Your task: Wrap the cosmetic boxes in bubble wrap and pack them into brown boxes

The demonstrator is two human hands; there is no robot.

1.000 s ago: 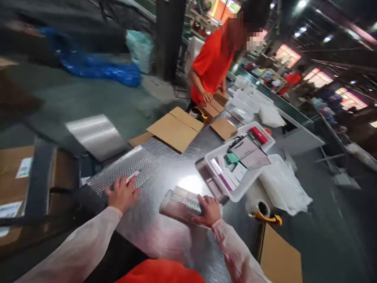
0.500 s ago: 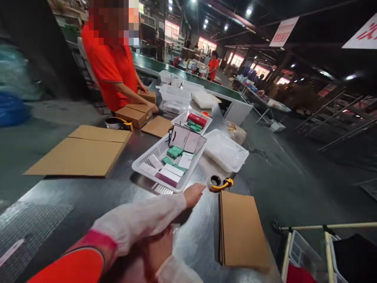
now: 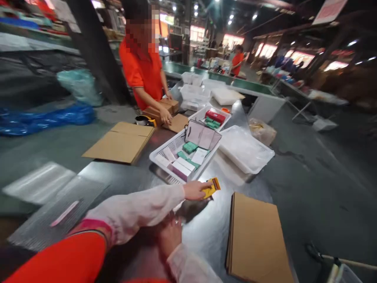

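Observation:
My left hand (image 3: 194, 191) reaches across the metal table and is closed on a tape dispenser (image 3: 211, 188) with a yellow handle, just in front of a white basket. Behind and below that forearm is my right hand (image 3: 171, 235), with a ring on it; its fingers are largely hidden by the left sleeve and shadow. What it touches cannot be made out. The white basket (image 3: 153, 157) holds green packets, white and purple boxes and a pale paper bag (image 3: 200, 133). A stack of flat cardboard (image 3: 256, 236) lies to the right of both hands.
Folded cardboard (image 3: 118, 141) lies on the left side, near bubble wrap (image 3: 38, 230) with a pink-white strip (image 3: 64, 213). A white tray (image 3: 247, 151) and a second basket (image 3: 227, 118) stand farther back. Across the table, a co-worker (image 3: 144, 74) handles brown boxes (image 3: 169, 104).
My left hand has reached the tape dispenser and closed on it. The view has turned left, and the co-worker's hand has shifted onto the flat cardboard by the boxes.

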